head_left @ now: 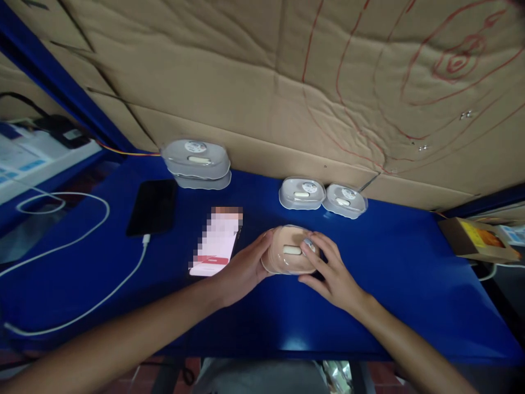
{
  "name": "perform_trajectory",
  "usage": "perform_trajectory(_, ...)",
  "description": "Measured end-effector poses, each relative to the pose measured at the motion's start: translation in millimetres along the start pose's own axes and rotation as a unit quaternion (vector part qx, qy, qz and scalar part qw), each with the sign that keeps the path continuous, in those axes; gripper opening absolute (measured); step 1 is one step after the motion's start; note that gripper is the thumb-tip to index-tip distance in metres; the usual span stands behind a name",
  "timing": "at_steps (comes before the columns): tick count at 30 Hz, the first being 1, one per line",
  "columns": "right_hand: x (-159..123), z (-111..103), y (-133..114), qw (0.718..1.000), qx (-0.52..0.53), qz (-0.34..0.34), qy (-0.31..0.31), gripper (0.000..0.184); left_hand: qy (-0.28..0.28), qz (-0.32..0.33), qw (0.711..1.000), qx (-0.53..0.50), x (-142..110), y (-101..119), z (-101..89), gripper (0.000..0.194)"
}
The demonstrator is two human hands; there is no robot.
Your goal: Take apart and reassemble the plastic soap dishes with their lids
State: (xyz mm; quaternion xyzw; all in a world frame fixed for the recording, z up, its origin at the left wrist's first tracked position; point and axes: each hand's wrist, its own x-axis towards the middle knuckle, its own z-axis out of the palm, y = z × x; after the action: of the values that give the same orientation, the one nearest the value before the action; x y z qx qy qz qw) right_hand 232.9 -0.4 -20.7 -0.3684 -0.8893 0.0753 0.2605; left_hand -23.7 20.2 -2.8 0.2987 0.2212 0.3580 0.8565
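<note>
My left hand (246, 268) is closed on the left end of a rounded plastic container (289, 235). The container is beige under a clear lid, with a pale oblong piece on top. My right hand (332, 268) grips the right end, thumb at the near edge and fingers across the top. Its index fingertip rests on a round sticker (310, 244), which it partly covers. Just left of my left hand lies a phone with a lit screen (217, 243).
Grey containers of like shape stand at the back: a stack (197, 158) and two side by side, left (293, 191) and right (353, 203). A dark phone (152, 208) lies on the blue table (389, 273) with a white cable (131, 290). An open cardboard box (467, 241) is at right.
</note>
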Motion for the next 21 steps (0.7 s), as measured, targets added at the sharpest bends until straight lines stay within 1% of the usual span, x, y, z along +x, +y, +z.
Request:
perform_trajectory(6, 0.4, -1.7, 1.2, 0.999, -0.038, -0.033, 0.009, 0.083, 0.024, -0.017, 1.000, 0.006, -2.2, -2.1, -4.2, 0.056)
perform_trajectory(11, 0.8, -2.2, 3.1, 0.997, -0.057, -0.049, 0.017, 0.084, 0.045, -0.018, 0.999, -0.020, -5.2, -2.1, -3.4, 0.053)
perform_trajectory(17, -0.4, -2.9, 5.6, 0.996, -0.067, -0.059, 0.022, 0.084, 0.019, -0.001, 0.999, -0.043, -4.6, -1.9, -3.2, 0.044)
perform_trajectory(19, -0.6, -3.1, 6.1, 0.995, -0.069, -0.066, 0.022, 0.081, 0.014, 0.001, 0.999, -0.041, -4.6, -1.9, -3.3, 0.043)
perform_trajectory(21, 0.1, -3.1, 6.1, 0.996, -0.063, -0.058, 0.024, 0.080, 0.013, 0.002, 0.999, -0.039, -4.9, -1.9, -3.1, 0.043)
